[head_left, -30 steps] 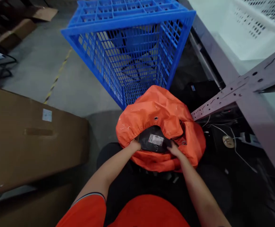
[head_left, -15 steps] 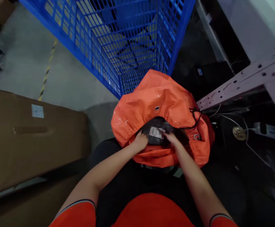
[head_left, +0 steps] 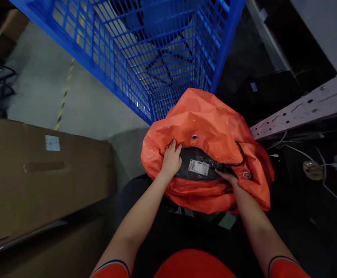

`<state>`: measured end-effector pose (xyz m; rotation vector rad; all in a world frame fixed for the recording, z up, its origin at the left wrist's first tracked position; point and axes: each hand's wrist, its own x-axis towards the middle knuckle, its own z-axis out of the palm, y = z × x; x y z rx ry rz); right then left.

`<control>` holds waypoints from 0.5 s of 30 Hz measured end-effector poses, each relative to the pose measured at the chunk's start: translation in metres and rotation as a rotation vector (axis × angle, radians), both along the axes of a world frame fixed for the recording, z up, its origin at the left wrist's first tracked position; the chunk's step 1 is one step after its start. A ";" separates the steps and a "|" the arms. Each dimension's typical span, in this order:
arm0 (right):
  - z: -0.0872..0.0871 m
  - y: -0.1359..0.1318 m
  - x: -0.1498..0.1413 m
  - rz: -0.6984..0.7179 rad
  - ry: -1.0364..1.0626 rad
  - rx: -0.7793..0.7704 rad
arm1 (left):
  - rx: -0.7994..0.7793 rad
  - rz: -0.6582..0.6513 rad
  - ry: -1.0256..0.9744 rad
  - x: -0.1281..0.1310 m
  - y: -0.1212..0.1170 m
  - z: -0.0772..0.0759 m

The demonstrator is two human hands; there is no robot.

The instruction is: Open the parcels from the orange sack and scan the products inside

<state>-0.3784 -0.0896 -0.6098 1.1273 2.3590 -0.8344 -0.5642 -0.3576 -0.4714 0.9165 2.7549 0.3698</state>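
Observation:
An orange drawstring bag [head_left: 211, 127] of coated fabric rests on my lap, its gathered mouth spread open. Inside lies a black plastic-wrapped package [head_left: 198, 170] with a white label [head_left: 198, 167]. My left hand [head_left: 171, 159] presses on the bag's rim, fingers spread, just left of the package. My right hand [head_left: 226, 176] grips the rim's lower right edge, beside the package. A thin black drawstring [head_left: 239, 154] and metal eyelets [head_left: 194, 137] show on the fabric. The package's lower part is hidden by the bag.
A large blue plastic mesh crate [head_left: 145, 50] stands directly beyond the bag. A brown cardboard box [head_left: 41, 173] lies to the left, and a perforated steel rack beam [head_left: 304, 108] runs at right above loose white cables [head_left: 298, 152]. Concrete floor [head_left: 90, 104] carries yellow-black tape [head_left: 65, 94].
My hands have moved apart, widening the bag's mouth and showing more of the black package. My left hand now lies flat on the rim, and my right hand has shifted right.

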 end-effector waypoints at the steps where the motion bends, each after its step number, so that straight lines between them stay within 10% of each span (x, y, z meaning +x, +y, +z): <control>1: -0.001 -0.001 -0.003 0.013 -0.004 -0.014 | -0.006 0.000 0.012 -0.002 0.002 0.000; 15: 0.009 -0.048 -0.021 0.002 -0.174 0.143 | 0.049 0.039 0.037 -0.014 0.028 -0.005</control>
